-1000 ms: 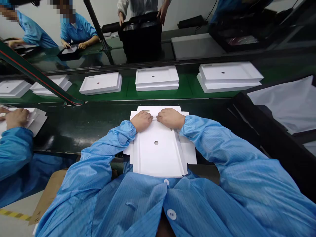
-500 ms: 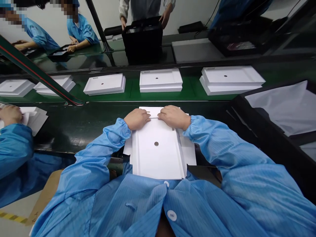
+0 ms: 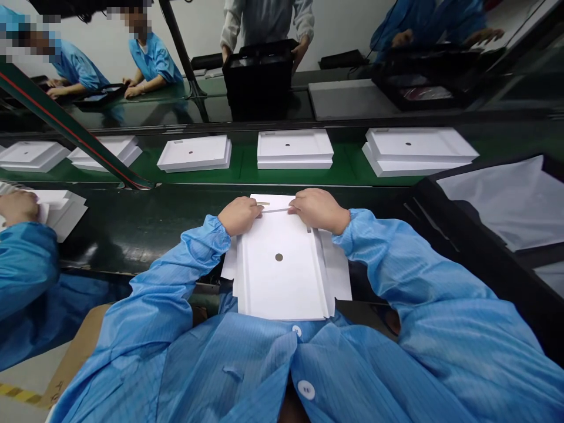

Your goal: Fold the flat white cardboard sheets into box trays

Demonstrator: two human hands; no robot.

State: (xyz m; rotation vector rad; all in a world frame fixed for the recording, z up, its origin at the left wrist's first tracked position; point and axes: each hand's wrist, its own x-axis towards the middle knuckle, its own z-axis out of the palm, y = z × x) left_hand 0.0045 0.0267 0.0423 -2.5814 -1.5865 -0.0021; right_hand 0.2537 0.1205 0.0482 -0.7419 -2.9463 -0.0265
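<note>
In front of my chest lies a white cardboard tray (image 3: 282,282) with a round hole near its middle and folded side walls. White side flaps stick out to its left and right. My left hand (image 3: 240,215) is closed on the left part of the tray's far edge, its fingertips pinching the fold beside a small slot. On the right part of that same edge, my right hand (image 3: 318,210) is closed too, thumb and fingers at the fold line. The undersides of both hands' fingers are partly hidden.
Stacked white trays (image 3: 295,147) stand in a row on the green conveyor belt (image 3: 247,170) beyond. A black case (image 3: 480,235) with pale lining is on my right. At left, a co-worker's hand (image 3: 20,207) rests on white sheets. Across the line, people handle black boxes (image 3: 259,76).
My hands have shifted slightly apart along the tray's far edge, and the fold there shows more. The view has tilted a little. Across the line at right, a co-worker's hands have come into view.
</note>
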